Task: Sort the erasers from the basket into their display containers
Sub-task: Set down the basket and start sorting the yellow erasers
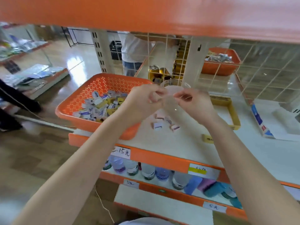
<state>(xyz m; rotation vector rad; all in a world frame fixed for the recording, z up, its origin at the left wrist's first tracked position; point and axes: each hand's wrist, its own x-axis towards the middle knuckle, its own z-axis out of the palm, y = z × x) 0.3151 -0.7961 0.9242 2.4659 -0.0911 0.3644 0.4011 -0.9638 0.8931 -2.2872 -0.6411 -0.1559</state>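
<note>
Both forearms are bare from the lower edge of the frame up to the left hand [142,99] and right hand [195,103]. A strip of pale garment [146,221] shows at bottom centre.

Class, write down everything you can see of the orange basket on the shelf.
The orange basket looks plastic: rectangular, rounded corners, a rim, walls pierced with small patterned holes. It sits at the left end of the white shelf, holding a loose heap of small wrapped erasers in white, blue and yellow. The left forearm crosses in front of its near right corner.
</note>
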